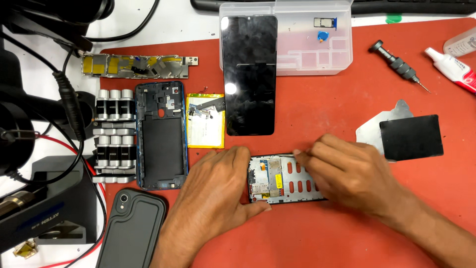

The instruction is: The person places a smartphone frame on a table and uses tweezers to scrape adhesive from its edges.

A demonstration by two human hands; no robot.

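Red mat [322, 238], phone frame [285, 179] lengthwise left-right

A: Where was there free room on the red mat [322, 238]?

B: Along the near edge and in the middle right, between the phone frame [285, 179] under both hands and the screwdriver [399, 66].

A: What blocked the left side?

B: The black screen panel [249, 74], yellow battery [205, 121], blue back housing [161, 135] and metal clamps [114, 134] lay close together. A dark phone case [133, 229] sat at the near left, cables [69, 109] crowding beyond it.

A: And far right?

B: A black square sheet [411, 137] and what looked like a glue tube [452, 68].
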